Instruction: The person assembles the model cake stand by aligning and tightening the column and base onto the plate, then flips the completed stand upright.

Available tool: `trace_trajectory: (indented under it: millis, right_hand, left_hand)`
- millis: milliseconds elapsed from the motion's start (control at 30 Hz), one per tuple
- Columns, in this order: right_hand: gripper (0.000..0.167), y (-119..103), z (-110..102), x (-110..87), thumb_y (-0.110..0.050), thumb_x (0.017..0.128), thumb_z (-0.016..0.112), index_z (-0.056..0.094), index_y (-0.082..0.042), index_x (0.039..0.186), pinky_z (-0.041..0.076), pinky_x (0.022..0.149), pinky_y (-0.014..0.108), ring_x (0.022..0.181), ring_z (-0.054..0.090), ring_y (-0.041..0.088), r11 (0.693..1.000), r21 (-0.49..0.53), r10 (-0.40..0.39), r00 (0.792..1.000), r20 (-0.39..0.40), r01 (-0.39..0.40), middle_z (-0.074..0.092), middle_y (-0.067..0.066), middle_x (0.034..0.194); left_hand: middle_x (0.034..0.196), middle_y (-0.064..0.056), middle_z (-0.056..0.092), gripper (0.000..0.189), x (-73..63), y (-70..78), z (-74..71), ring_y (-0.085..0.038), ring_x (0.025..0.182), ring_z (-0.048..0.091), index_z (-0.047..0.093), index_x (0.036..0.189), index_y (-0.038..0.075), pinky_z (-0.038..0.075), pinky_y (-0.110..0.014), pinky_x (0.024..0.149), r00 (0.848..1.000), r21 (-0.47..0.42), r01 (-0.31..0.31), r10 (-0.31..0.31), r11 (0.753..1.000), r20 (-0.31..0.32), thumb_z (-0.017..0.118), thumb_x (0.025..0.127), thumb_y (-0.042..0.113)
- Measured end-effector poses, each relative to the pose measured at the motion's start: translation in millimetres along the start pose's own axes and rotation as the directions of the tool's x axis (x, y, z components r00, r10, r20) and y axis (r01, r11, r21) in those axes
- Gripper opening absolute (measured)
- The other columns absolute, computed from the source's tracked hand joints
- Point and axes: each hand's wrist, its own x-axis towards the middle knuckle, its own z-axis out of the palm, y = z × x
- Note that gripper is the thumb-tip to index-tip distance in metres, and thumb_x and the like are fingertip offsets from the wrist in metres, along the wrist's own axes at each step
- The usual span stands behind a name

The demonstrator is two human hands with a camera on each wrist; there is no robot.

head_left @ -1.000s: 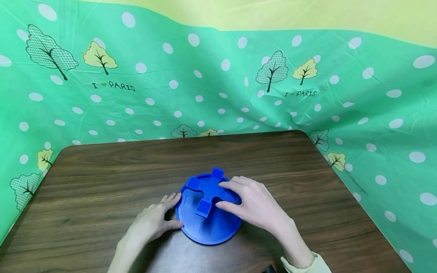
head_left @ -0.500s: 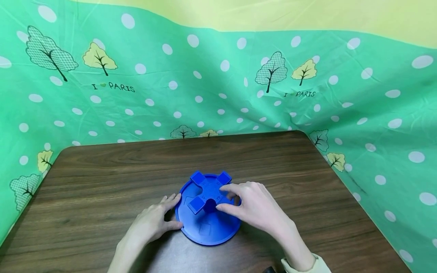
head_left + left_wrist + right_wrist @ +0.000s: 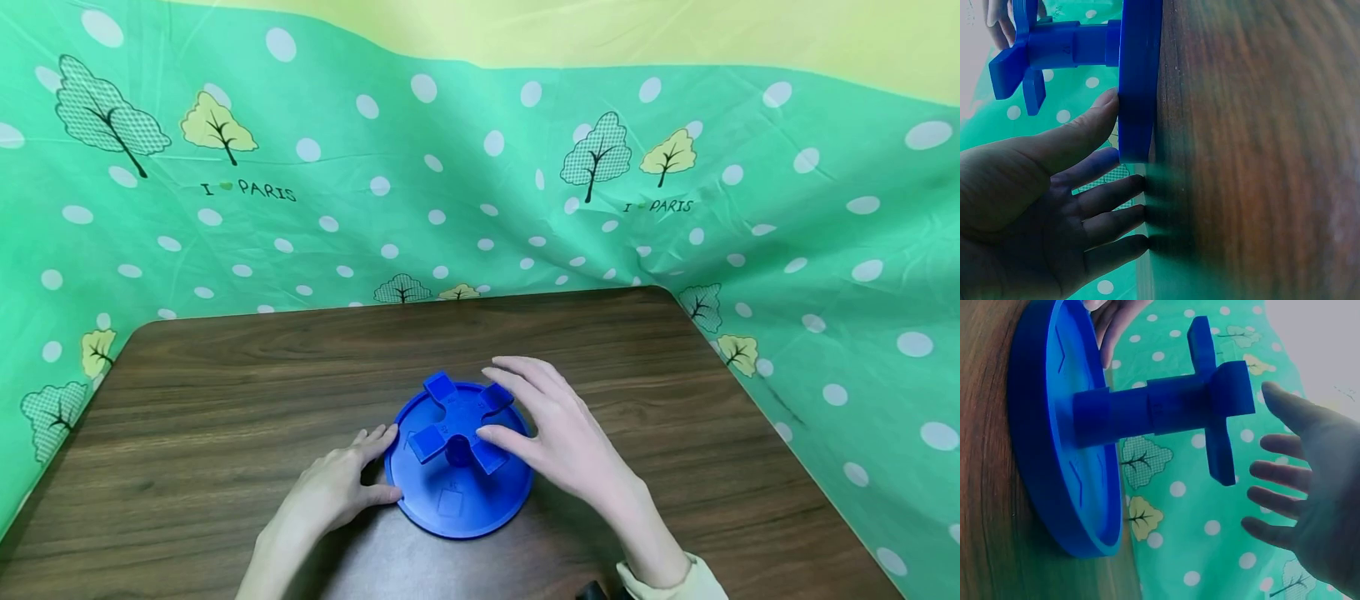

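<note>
Beyond both hands a green dotted cloth (image 3: 337,112) is hung; beneath them a wooden desk (image 3: 225,383) is seen. Between them the base (image 3: 450,521) is set, touched at its edge by the left hand (image 3: 337,483), fingers extended; steady pressure seems best applied there. The cross (image 3: 461,412), just beside the right hand (image 3: 566,433), whose spread fingers hold nothing, is best pinched from opposite sides.
</note>
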Motion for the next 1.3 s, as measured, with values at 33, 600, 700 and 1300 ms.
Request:
trace_trajectory:
  millis: [33, 600, 700, 1300]
  right_hand:
    - [0.063, 1, 1, -0.3, -0.053, 0.089, 0.076, 0.058, -0.029, 0.145, 0.048, 0.115, 0.047, 0.144, 0.047, 0.017, 1.000, 0.003, 0.016, 0.999, 0.038, -0.017, 0.054, -0.006, 0.152]
    - [0.058, 2, -1, -4.1, -0.060, 0.093, 0.067, 0.063, -0.028, 0.141, 0.053, 0.110, 0.042, 0.136, 0.053, 0.015, 0.992, -0.005, 0.127, 0.961, 0.245, -0.130, 0.057, -0.008, 0.143]
    - [0.053, 2, -3, -4.5, -0.057, 0.092, 0.070, 0.067, -0.027, 0.136, 0.057, 0.104, 0.038, 0.126, 0.057, 0.011, 0.994, -0.012, 0.108, 0.968, 0.227, -0.108, 0.060, -0.010, 0.132]
    - [0.035, -5, -8, -6.2, -0.043, 0.095, 0.073, 0.072, -0.023, 0.124, 0.058, 0.081, 0.024, 0.096, 0.064, 0.002, 0.999, -0.006, 0.048, 0.968, 0.248, -0.048, 0.071, -0.010, 0.111]
  left_hand:
    - [0.163, -0.012, 0.044, 0.084, 0.1, 0.0, 0.1, -0.049, 0.148, 0.041, 0.047, 0.155, 0.022, 0.035, -0.077, 0.109, 1.000, 0.000, 0.001, -0.001, 1.000, 0.001, 0.083, 0.083, 0.042]
    - [0.163, -0.012, 0.044, 0.083, 1.7, 0.2, 0.3, -0.049, 0.148, 0.040, 0.047, 0.155, 0.021, 0.035, -0.076, 0.111, 1.000, 0.003, 0.010, -0.010, 1.000, 0.011, 0.083, 0.083, 0.042]
    - [0.163, -0.012, 0.044, 0.084, 1.9, -0.2, 0.8, -0.048, 0.149, 0.040, 0.047, 0.156, 0.021, 0.035, -0.075, 0.112, 1.000, 0.005, 0.012, -0.012, 1.000, 0.015, 0.083, 0.083, 0.042]
    - [0.163, -0.012, 0.044, 0.084, 1.1, -0.5, 0.4, -0.047, 0.148, 0.041, 0.047, 0.155, 0.021, 0.036, -0.074, 0.111, 1.000, 0.004, -0.002, 0.002, 1.000, 0.006, 0.083, 0.083, 0.043]
